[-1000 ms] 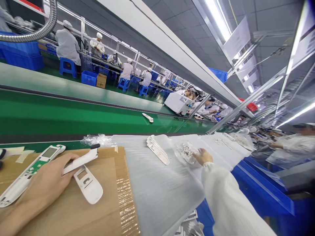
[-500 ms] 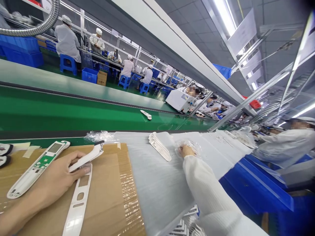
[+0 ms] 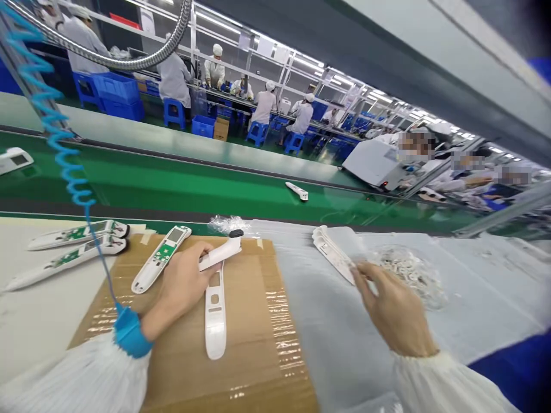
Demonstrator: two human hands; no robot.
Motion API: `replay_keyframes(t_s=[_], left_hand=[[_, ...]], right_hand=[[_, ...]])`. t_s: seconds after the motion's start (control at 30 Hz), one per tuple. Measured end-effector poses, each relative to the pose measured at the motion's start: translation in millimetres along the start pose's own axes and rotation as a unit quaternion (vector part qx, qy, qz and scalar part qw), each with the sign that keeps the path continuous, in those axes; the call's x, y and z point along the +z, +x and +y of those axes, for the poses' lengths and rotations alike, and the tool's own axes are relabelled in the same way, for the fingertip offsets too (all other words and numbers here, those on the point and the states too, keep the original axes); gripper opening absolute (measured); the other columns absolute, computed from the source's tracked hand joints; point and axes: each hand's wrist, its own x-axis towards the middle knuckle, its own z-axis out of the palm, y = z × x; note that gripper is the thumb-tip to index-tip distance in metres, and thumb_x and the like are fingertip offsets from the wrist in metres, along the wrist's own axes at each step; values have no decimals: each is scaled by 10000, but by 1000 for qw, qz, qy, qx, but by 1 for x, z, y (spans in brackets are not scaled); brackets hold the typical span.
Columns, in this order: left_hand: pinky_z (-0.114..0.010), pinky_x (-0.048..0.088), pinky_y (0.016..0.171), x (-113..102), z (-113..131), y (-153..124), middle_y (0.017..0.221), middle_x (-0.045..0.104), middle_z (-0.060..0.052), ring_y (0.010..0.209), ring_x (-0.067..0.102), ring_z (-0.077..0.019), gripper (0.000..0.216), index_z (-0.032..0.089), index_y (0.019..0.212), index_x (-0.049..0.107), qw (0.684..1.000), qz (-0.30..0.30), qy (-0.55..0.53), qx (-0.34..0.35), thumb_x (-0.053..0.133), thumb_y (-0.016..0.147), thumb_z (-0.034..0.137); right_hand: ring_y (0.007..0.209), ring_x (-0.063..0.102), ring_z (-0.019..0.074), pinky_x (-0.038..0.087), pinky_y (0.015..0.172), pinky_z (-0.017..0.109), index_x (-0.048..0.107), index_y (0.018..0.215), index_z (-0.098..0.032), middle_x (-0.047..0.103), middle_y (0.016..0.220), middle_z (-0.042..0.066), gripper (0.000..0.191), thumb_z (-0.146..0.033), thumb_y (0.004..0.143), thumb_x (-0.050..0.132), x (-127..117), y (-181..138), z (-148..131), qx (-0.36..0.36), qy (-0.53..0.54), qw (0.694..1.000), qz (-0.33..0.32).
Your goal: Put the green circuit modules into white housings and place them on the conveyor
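Observation:
My left hand (image 3: 185,281) is closed around a white plastic handheld housing (image 3: 221,252) with a dark tip, held above the cardboard. Beneath that housing, a long white cover panel (image 3: 215,321) with cut-out windows has its upper end by my fingers; whether they grip it too is unclear. Left of the hand lies a white housing half with a green circuit board (image 3: 163,255). My right hand (image 3: 394,304) pinches the near end of a white plastic shell (image 3: 333,255) in a small fanned stack. A clear bag of small white parts (image 3: 413,272) sits beyond that hand.
Two more circuit-board housings (image 3: 86,252) lie at left. A blue coiled cord (image 3: 64,155) runs to my left wristband (image 3: 131,332). Behind the cardboard (image 3: 253,321), a green conveyor belt (image 3: 206,180) carries a white device (image 3: 297,191). Co-workers sit across the line.
My right hand has moved from the bag of small parts to the stacked shells. My left hand still holds the dark-tipped housing. The camera view has turned left.

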Motion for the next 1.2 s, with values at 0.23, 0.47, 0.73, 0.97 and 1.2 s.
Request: replay_keyframes(t_s=[0.23,0.47,0.73,0.97,1.2], left_hand=[[-302,387,697,-3,-5,-1,885,703,24,796,617,-188,91,243,918,648,1000,24,-13,10,669,829,245],[-299,391,705,-4,-8,0,910,702,4,817,621,-192,108,224,931,641,999,32,-34,21,667,826,214],[-290,366,642,-1,-5,0,833,693,19,749,609,-175,98,224,866,636,999,31,-31,0,707,800,211],[-294,372,636,1,-8,-1,824,698,16,768,624,-181,78,226,858,645,999,34,-30,15,699,806,208],[-300,377,639,2,-8,0,843,720,-2,774,637,-194,91,226,870,651,999,32,-17,9,708,799,219]], right_hand=[[922,669,255,555,768,382,615,909,-178,693,1004,127,145,-196,989,495,42,13,-149,-194,82,962,-173],[971,653,220,549,818,376,622,1044,-208,659,1060,65,141,-143,930,570,36,40,-155,-97,238,922,-291],[655,599,174,533,632,348,639,941,-210,630,856,36,172,-355,857,679,42,24,-163,31,316,907,-277],[882,648,219,558,729,390,631,1222,-269,624,1171,80,349,-440,926,567,39,28,-143,29,317,896,-310],[783,653,203,538,698,347,641,1009,-239,699,927,50,243,-426,988,488,43,20,-159,-9,319,914,-249]])
